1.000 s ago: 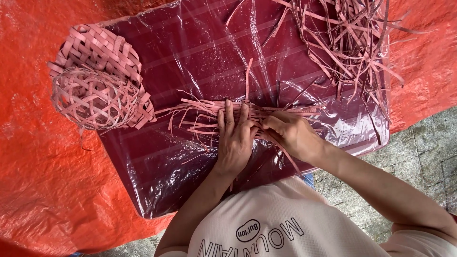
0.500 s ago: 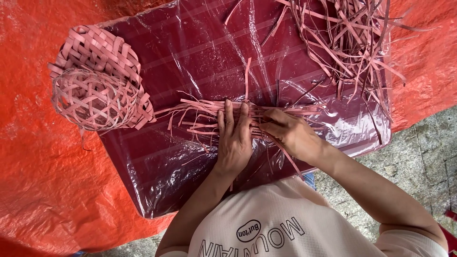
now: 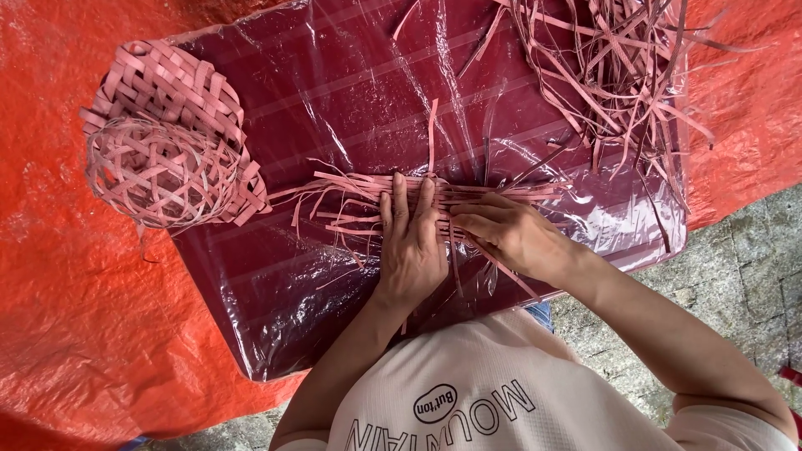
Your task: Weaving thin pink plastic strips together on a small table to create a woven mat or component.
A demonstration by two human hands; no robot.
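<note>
A bundle of thin pink strips (image 3: 351,205) lies across a dark red board wrapped in clear plastic (image 3: 334,92). My left hand (image 3: 411,242) rests flat on the strips, fingers straight and close together, pressing them down. My right hand (image 3: 511,234) is beside it on the right, fingertips pinching one of the strips next to the left hand's fingers. Some strips stick out upward and to the left from under the hands.
Two woven pink baskets (image 3: 167,138) sit at the board's left edge, one open-weave in front of a tighter one. A loose heap of pink strips (image 3: 618,75) fills the board's upper right. Orange tarpaulin (image 3: 75,309) surrounds the board; stone paving (image 3: 752,250) lies at right.
Both hands stay on the strip bundle; the right hand's fingers have shifted slightly among the strips. Nothing else has moved.
</note>
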